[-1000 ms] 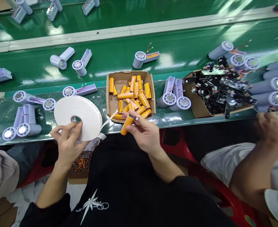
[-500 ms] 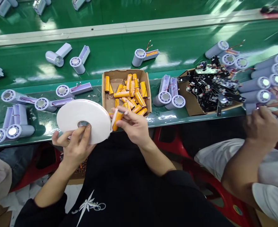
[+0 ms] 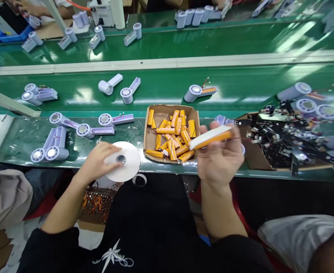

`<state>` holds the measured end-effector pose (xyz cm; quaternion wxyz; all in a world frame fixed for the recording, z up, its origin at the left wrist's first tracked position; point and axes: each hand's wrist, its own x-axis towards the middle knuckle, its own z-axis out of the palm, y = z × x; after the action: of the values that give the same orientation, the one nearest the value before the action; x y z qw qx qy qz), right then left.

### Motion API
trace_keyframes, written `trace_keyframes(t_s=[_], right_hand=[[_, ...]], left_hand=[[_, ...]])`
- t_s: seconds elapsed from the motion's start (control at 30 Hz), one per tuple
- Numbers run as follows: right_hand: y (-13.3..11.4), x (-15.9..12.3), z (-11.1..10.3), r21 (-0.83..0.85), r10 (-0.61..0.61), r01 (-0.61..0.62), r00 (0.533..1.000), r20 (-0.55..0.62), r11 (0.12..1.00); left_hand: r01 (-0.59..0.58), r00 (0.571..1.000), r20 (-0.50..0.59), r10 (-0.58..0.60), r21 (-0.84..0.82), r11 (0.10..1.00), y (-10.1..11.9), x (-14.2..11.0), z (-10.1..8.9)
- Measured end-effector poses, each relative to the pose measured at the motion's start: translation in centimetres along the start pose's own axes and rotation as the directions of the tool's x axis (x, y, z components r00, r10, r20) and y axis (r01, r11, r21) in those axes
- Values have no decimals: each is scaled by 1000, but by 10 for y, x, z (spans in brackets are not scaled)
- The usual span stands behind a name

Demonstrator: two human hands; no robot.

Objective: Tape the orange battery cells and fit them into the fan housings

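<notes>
My left hand (image 3: 99,161) grips a roll of white tape (image 3: 132,167) at the front edge of the workbench, with its fingers at the centre hole. A loose curl of tape hangs below the roll. Up to the right, my right hand (image 3: 219,165) is closed around an orange battery (image 3: 208,143), held tilted. A white tape strip (image 3: 205,137) runs along the battery's upper side. Between my hands, a cardboard box (image 3: 146,141) holds several orange batteries (image 3: 174,132) with thin wires.
Lilac fan housings (image 3: 53,152) stand on the bench at left, others on the green conveyor (image 3: 161,89) behind. A second cardboard box (image 3: 253,157) at right is heaped with black circuit boards (image 3: 280,140). Below the bench lies a bin of small orange and metal parts (image 3: 97,203).
My right hand has moved away from the tape roll to the right, carrying the battery with the strip. The roll is lower and farther from me in view. The camera view has shifted.
</notes>
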<state>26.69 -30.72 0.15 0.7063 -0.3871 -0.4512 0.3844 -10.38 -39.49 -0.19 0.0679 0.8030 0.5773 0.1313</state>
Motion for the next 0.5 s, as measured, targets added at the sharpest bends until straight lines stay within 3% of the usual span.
trace_keyframes(t_s=[0.1, 0.17, 0.23, 0.37, 0.5], right_hand=[[6, -23, 3, 26, 37, -39, 997, 66, 999], [5, -31, -11, 19, 38, -39, 998, 41, 999], [-1, -31, -34, -27, 46, -47, 999, -12, 999], [-15, -5, -70, -114, 22, -31, 996, -83, 993], [-11, 63, -51, -152, -83, 87, 996, 32, 985]], left_hand=[[176, 983, -87, -160, 222, 959, -32, 67, -15], [231, 967, 14, -253, 361, 903, -41, 102, -22], [204, 945, 151, -290, 419, 885, -44, 128, -30], [89, 963, 196, -184, 416, 905, -40, 193, -39], [-95, 972, 233, 11, 352, 931, -20, 308, -17]])
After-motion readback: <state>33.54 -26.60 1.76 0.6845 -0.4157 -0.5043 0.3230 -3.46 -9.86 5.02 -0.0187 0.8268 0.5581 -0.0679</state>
